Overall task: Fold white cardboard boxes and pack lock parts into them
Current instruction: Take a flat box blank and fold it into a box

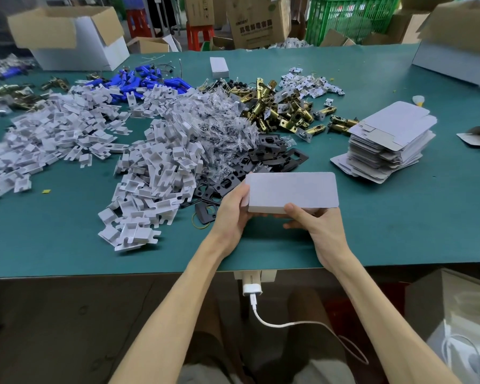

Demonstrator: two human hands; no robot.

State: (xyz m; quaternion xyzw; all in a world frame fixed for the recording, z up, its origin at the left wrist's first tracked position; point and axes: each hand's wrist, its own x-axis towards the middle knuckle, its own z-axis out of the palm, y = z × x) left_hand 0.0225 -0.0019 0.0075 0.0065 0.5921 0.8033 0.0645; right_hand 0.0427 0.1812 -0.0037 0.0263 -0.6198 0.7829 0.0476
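Note:
A closed white cardboard box (291,191) is held just above the green table (67,245), near its front edge. My left hand (233,210) grips the box's left end, thumb along the side. My right hand (313,223) holds it from below, thumb on the near face. A stack of flat white box blanks (385,142) lies to the right. Lock parts are spread behind: brass latches (283,112), black plates (272,156), bagged screws (219,126), white card inserts (150,167) and blue cylinders (142,81).
A small closed white box (219,67) stands at the back. Open cartons sit at the back left (75,37) and far right (460,42). A white charger and cable (251,289) hang below the table's front edge. Green crates and stools stand beyond the table.

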